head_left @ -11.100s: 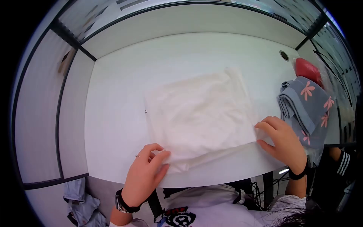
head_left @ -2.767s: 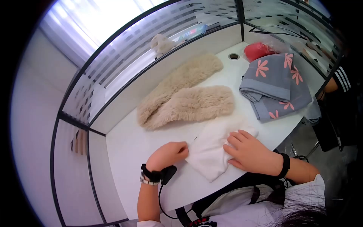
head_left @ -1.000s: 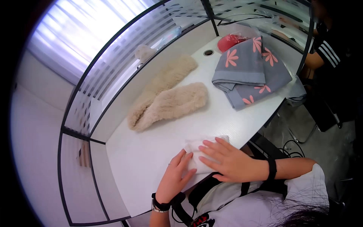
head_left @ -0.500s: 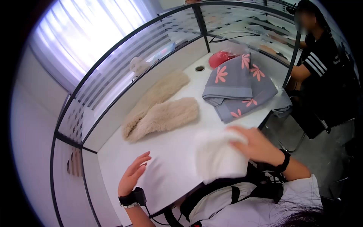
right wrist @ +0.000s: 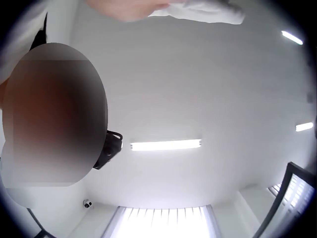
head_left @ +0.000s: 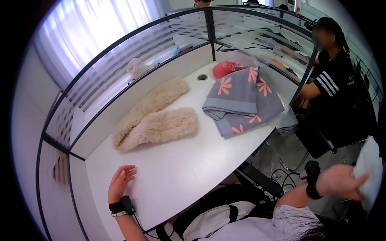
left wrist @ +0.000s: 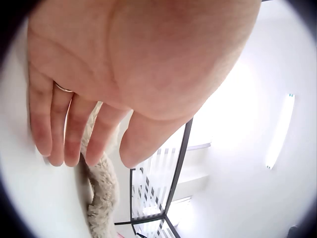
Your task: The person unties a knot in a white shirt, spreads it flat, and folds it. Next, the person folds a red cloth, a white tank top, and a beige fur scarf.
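Note:
My right hand [head_left: 341, 181] is out past the desk's right side, gripping a folded white cloth [head_left: 370, 168] that is blurred by motion. At the top of the right wrist view, a strip of the cloth [right wrist: 203, 11] sticks out from the fingers. My left hand [head_left: 120, 180] is by the near left part of the desk, holding nothing. Its fingers lie loosely extended in the left wrist view, with a ring on one finger [left wrist: 62, 106]. Beyond it on the desk lies a long beige furry piece [head_left: 161, 126], doubled back on itself.
A folded grey cloth with pink flowers [head_left: 237, 92] lies at the desk's right end, beside a red bundle in clear plastic [head_left: 229, 69]. Low partitions [head_left: 189, 60] edge the desk [head_left: 173, 180]. Another person [head_left: 333, 76] sits to the right. Cables [head_left: 281, 176] hang below.
The white cloth, spread flat at first, was folded small, then lifted off the desk and carried far right by my right hand. My left hand let go and drew left. The furry piece came into view.

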A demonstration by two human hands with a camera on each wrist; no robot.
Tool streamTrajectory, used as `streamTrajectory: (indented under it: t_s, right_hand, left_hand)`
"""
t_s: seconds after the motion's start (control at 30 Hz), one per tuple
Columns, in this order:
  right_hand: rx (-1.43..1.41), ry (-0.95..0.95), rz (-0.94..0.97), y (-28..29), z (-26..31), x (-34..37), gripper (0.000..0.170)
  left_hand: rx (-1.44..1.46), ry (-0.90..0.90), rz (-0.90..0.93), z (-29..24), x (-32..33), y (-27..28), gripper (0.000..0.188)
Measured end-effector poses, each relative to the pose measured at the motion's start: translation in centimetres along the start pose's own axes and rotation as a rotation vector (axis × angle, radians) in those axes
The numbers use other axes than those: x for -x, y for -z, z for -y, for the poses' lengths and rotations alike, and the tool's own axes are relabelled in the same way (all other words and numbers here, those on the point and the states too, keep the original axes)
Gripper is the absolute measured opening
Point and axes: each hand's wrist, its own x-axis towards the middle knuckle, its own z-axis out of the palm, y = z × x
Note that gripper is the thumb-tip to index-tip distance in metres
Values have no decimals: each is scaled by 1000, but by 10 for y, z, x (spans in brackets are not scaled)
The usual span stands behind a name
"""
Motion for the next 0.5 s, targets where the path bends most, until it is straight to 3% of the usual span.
streamTrajectory:
  t_s: [0.07,0.1,0.13,0.2,0.27,0.3,0.4,0.47,0.5]
  right_hand:
    - [-1207,-592,-429,26,58,-41,66]
    - [-1220,-549,-627,24,67,-43,32]
    - [-1226,-556,-616,5,47,-28,32]
    - [-1342,-741,-370,-47,-5,25,62]
    - [-983,-736,475,-73,83,46,52]
    - [-1001,-749,468,-65,104,57,52]
    - [-1086,-230,934,-31,176,78,48]
    - [-1328,-234,923,24,198,66,41]
    - [-1422,-235,1052,41,203,68,37]
  left_hand:
    - [-7,7,-40,-6,2,-9,36]
    - [-27,13,-56,-9,2,-13,35]
    - [-46,16,-74,-10,3,-16,34]
    - [-86,10,-94,-11,1,-18,33]
    - [-106,18,-114,-12,0,-23,32]
    - [-34,12,-95,-3,-5,-19,32]
    - [50,23,-133,-6,-12,-26,30]
    - [7,52,-167,-12,-12,-31,28]
    - [-18,54,-175,-12,-11,-33,26]
